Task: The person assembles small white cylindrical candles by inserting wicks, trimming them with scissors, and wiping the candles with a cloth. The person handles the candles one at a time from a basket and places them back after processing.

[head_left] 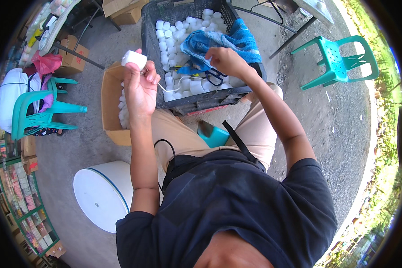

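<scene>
While a black crate (149, 44) of white pieces (167, 33) fills 12 o'clock, a green chair (332, 62) stands at 2 and a white tub (98, 194) at 8. At 10 o'clock, just beside the crate, a cardboard box (110, 98) has more such pieces inside. Between 12 and 1, a blue towel (241, 40) lies bunched in the crate; if it were pulled, it could drag pieces out or cover what lies near it.

The left hand (140, 89) is up at 11 o'clock, thumb and forefinger pinched round one stubby piece (135, 59), the other fingers loosely curled. That piece is held clear of the crate's left side, so a weak pinch could drop it to the floor (71, 161). The right hand (228, 61) is over the towel near 1 o'clock, fingers curled and thumb near forefinger; I cannot tell whether they grip anything.

Just below it lie dark-handled scissors (216, 77), which could nick a finger reaching in carelessly. Thinnest of all, a white cord (170, 90) loops from near the left hand toward the scissors, and slack there could snag on the handles.
</scene>
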Demonstrator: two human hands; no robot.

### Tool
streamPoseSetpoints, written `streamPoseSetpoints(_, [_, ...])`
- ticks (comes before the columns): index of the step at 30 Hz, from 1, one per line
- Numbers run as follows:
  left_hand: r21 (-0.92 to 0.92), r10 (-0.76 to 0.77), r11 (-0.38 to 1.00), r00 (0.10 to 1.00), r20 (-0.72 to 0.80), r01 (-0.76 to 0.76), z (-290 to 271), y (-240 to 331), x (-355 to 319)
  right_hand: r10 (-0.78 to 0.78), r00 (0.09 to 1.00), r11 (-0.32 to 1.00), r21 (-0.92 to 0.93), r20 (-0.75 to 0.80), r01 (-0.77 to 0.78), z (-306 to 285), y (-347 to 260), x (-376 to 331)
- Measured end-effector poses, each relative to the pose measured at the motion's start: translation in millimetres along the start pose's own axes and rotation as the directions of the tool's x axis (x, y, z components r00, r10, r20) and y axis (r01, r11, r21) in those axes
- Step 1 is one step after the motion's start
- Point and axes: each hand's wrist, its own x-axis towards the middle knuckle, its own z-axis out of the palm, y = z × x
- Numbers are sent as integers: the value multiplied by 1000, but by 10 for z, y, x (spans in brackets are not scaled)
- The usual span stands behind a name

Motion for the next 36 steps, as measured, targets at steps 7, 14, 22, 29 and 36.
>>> streamPoseSetpoints(7, [599, 153, 779, 982, 107, -186, 194, -191, -187, 161, 943, 759, -647, 290, 69, 499, 292, 208])
streamPoseSetpoints(14, [594, 2, 803, 998, 70, -43, -86, -109, -186, 86, 816, 590, 631, 571, -504, -631, -180, -55])
streamPoseSetpoints(22, [605, -66, 796, 987, 149, -38, 135, -261, -151, -79, 873, 429, 774, -480, 465, -714, -1175, -258])
streamPoseSetpoints(29, [598, -62, 799, 983, 174, -55, 175, -230, -186, -9, 747, 385, 687, -665, 616, -645, -1282, -446])
streamPoseSetpoints(36, [596, -20, 798, 986, 167, -85, 232, -240, -204, -39, 796, 410, 717, -604, 564, -580, -1306, -537])
